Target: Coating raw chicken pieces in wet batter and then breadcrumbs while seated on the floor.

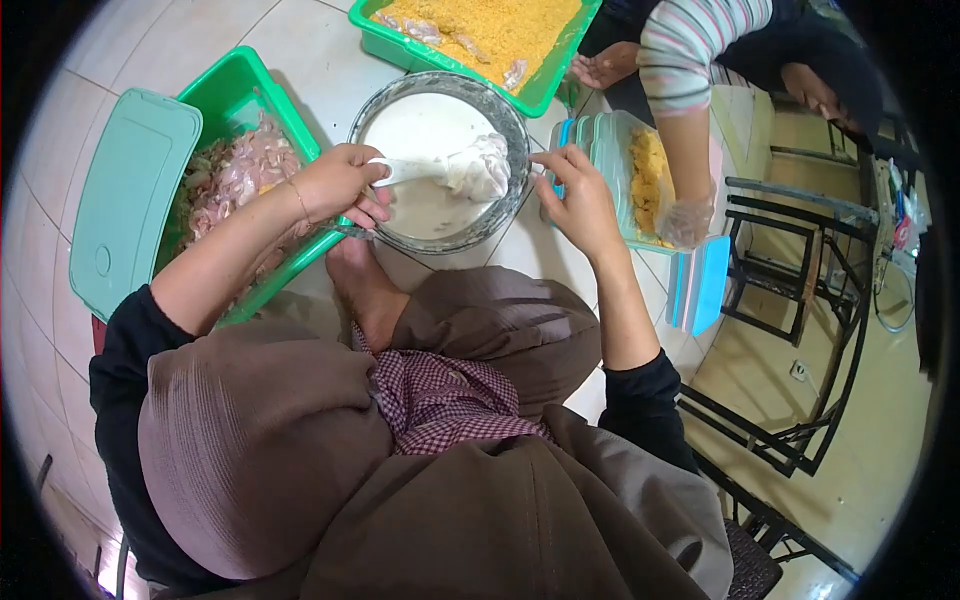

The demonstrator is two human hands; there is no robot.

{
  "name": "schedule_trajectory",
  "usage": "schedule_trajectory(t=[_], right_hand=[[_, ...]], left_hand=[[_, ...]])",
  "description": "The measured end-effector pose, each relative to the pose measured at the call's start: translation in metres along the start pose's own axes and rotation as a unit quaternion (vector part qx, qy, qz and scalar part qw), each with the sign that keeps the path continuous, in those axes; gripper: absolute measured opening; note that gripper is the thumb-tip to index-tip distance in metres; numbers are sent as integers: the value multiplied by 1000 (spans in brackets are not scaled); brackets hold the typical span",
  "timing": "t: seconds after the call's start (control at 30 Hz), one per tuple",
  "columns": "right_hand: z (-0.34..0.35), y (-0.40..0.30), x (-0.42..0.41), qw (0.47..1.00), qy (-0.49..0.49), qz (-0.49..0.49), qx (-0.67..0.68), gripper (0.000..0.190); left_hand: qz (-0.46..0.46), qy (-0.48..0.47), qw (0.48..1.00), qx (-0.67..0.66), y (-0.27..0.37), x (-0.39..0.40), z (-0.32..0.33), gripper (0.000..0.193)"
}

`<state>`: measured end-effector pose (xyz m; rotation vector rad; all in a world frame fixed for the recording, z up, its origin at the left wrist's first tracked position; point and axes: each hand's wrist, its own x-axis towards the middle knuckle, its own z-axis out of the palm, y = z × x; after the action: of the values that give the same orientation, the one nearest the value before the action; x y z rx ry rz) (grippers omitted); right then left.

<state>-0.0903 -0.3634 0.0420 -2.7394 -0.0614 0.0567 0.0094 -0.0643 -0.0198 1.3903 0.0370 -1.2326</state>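
Note:
Between my knees and the far tub, a dark round basin [365, 112] on the floor holds thin white batter [420, 120]. My left hand [349, 180] grips the handle of a white ladle [409, 171] over the basin. Batter-coated pieces of meat [480, 166] are heaped at the ladle's far end, hiding its bowl. At the basin's right rim, my right hand [576, 191] is empty, its fingers bent and apart. Left of the basin, a green tub [251, 71] contains many raw meat pieces [247, 169].
A pale green lid [135, 202] leans on the left tub. Yellow crumbs [480, 30] with some meat fill another green tub [390, 52]. At right, a co-worker's gloved hand [688, 221] reaches into a clear container of crumbs [649, 180]. Blue lids [709, 285] and black metal frames [795, 225] stand beyond.

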Motion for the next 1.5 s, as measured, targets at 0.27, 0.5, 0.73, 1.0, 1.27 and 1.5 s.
schedule_trajectory(t=[0.27, 0.5, 0.73, 1.0, 1.27, 1.5], right_hand=[[8, 0, 3, 1000, -15, 15, -13, 22], [29, 9, 9, 1000, 11, -8, -25, 29], [45, 2, 15, 996, 26, 15, -84, 38], [54, -11, 25, 993, 30, 44, -102, 43], [63, -17, 32, 994, 46, 49, -89, 38], [69, -16, 31, 989, 90, 30, -112, 28]], left_hand=[[16, -11, 999, 26, -7, 5, -15, 22], [17, -18, 1000, -11, -7, -4, -23, 25], [33, -6, 998, -48, -5, -19, -34, 25], [39, 12, 998, -54, -1, -35, -45, 26], [51, 25, 998, -36, 0, -46, -42, 26], [51, 28, 998, -29, 2, -47, -38, 26]])
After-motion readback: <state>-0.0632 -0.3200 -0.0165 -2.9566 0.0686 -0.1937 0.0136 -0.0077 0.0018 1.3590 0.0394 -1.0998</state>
